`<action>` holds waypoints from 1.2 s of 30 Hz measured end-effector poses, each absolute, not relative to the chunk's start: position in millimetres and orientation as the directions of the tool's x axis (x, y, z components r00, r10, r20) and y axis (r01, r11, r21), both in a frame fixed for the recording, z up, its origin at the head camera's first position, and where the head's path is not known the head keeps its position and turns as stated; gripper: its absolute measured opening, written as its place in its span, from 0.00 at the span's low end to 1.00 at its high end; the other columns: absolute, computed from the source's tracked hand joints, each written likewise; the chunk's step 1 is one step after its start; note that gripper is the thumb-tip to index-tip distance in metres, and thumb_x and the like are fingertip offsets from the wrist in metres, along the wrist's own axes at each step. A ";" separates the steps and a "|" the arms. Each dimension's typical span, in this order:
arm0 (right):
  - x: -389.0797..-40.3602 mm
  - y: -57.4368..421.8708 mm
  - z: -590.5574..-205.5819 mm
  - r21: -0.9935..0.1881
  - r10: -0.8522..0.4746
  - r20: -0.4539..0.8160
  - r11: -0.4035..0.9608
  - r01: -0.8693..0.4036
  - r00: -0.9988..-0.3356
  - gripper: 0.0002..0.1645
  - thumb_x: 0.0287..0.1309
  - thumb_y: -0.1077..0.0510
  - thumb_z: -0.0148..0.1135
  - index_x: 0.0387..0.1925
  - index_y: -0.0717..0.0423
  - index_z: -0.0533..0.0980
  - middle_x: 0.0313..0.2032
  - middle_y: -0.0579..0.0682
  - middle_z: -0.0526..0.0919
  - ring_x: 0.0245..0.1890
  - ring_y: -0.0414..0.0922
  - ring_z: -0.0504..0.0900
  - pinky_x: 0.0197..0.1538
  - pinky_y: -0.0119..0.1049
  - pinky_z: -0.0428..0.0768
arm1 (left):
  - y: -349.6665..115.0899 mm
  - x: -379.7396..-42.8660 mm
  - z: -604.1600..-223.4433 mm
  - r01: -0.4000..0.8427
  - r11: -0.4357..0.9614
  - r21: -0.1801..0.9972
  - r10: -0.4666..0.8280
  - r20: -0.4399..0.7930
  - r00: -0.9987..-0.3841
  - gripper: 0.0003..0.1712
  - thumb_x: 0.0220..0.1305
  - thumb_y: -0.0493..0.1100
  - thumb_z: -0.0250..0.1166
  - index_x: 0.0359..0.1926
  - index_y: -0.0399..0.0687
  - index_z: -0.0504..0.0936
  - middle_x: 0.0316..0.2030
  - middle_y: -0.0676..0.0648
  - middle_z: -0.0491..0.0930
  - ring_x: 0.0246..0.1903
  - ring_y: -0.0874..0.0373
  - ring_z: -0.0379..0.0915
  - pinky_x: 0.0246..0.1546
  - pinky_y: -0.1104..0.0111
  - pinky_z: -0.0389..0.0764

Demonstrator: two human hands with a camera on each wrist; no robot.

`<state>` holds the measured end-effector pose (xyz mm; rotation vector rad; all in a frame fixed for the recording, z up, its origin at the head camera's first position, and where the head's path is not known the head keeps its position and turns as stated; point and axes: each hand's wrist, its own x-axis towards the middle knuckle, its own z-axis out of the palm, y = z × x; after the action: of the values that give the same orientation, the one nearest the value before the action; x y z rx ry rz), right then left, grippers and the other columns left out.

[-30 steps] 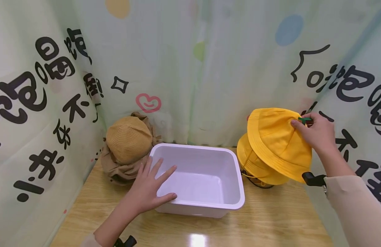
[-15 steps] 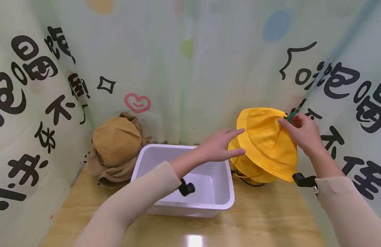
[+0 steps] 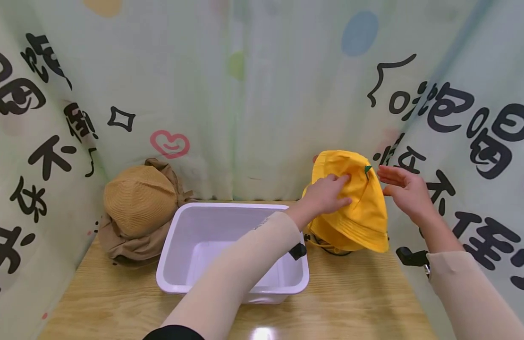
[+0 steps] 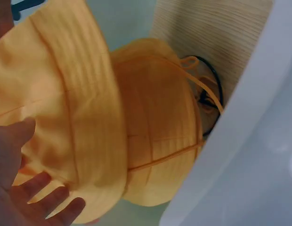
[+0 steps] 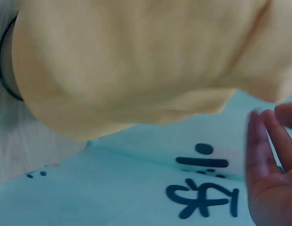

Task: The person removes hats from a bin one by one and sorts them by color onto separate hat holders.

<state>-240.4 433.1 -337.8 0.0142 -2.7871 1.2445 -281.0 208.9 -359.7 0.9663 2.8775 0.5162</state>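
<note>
A yellow bucket hat (image 3: 366, 210) with a small green tab on its crown sits tilted over another yellow hat (image 4: 155, 113) in the head view. The lower hat has an orange cord and is mostly covered. My left hand (image 3: 327, 194) reaches across to the upper hat's front, its fingers spread against the fabric. In the left wrist view, the left hand's fingers (image 4: 52, 200) lie loosely over the crown. Just right of the hat my right hand (image 3: 408, 191) holds nothing, its fingers extended and apart from the cloth.
A pale lilac plastic tub (image 3: 232, 206) stands mid-table under my left forearm. Several brown hats, a woven tan one (image 3: 139, 200) on top, are stacked to its left. Printed curtains (image 3: 266, 94) enclose the wooden table (image 3: 330, 302) at the back and sides.
My left hand has moved from the tub's left side across to the yellow hat. My right hand has let go of the green tab and drawn off slightly. The head view has turned right.
</note>
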 end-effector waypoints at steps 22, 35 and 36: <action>-258.8 437.9 -372.6 -0.798 -0.140 0.193 0.553 -0.238 -0.971 0.26 0.77 0.54 0.46 0.63 0.70 0.71 0.47 0.26 0.75 0.45 0.28 0.75 0.46 0.17 0.75 | 210.0 -288.9 -375.3 0.578 0.686 0.442 0.463 0.348 -0.815 0.10 0.73 0.54 0.57 0.41 0.59 0.82 0.36 0.59 0.79 0.35 0.64 0.75 0.34 0.71 0.76; -261.9 425.2 -375.0 -0.713 -0.024 0.384 0.627 -0.312 -0.923 0.17 0.72 0.57 0.55 0.49 0.70 0.78 0.41 0.26 0.75 0.39 0.28 0.75 0.42 0.15 0.74 | 210.6 -288.3 -368.5 0.583 0.647 0.491 0.442 0.380 -0.812 0.10 0.72 0.53 0.58 0.39 0.56 0.82 0.36 0.59 0.79 0.35 0.65 0.73 0.36 0.76 0.73; -261.4 425.2 -372.9 -0.711 0.017 0.395 0.639 -0.294 -0.918 0.18 0.72 0.56 0.55 0.48 0.69 0.78 0.39 0.26 0.75 0.38 0.29 0.75 0.41 0.15 0.73 | 209.2 -289.3 -367.9 0.585 0.639 0.499 0.438 0.388 -0.811 0.10 0.72 0.52 0.58 0.39 0.55 0.82 0.36 0.58 0.79 0.35 0.65 0.73 0.36 0.76 0.73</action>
<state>-261.4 425.2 -372.9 0.2202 -2.4948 1.1761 -289.3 209.2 -367.9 0.9679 3.0508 1.0701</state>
